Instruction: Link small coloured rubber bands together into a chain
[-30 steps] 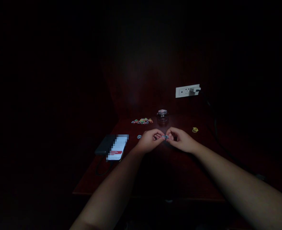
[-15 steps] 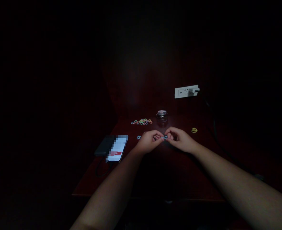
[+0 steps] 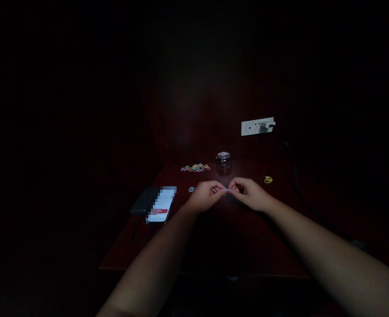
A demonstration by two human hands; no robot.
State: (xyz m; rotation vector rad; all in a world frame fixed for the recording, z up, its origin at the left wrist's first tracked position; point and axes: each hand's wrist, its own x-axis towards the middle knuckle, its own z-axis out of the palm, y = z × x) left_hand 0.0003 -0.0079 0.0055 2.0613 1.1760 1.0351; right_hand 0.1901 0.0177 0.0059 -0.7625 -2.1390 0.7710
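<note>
A small pale blue elastic band (image 3: 227,189) is pinched between my two hands above the middle of the table. My left hand (image 3: 208,193) grips its left end with thumb and fingertips. On the other end, my right hand (image 3: 248,191) is closed in the same way. Just left of my left hand lie a few pale blue bands (image 3: 191,189). Farther back, a loose pile of bands in several colours (image 3: 196,167) is spread on the table. Some yellow bands (image 3: 268,179) rest together to the right of my right hand.
A clear lidded jar (image 3: 224,162) stands behind my hands. At the left are a lit phone (image 3: 164,204) and a dark box-like device (image 3: 143,201) with a cable. The dark red table (image 3: 128,259) meets a wall bearing a white socket (image 3: 252,127) with a plug.
The band between my hands showed as a small open loop and now looks like a thin, flattened line. My right hand has dipped very slightly. Everything else stays put.
</note>
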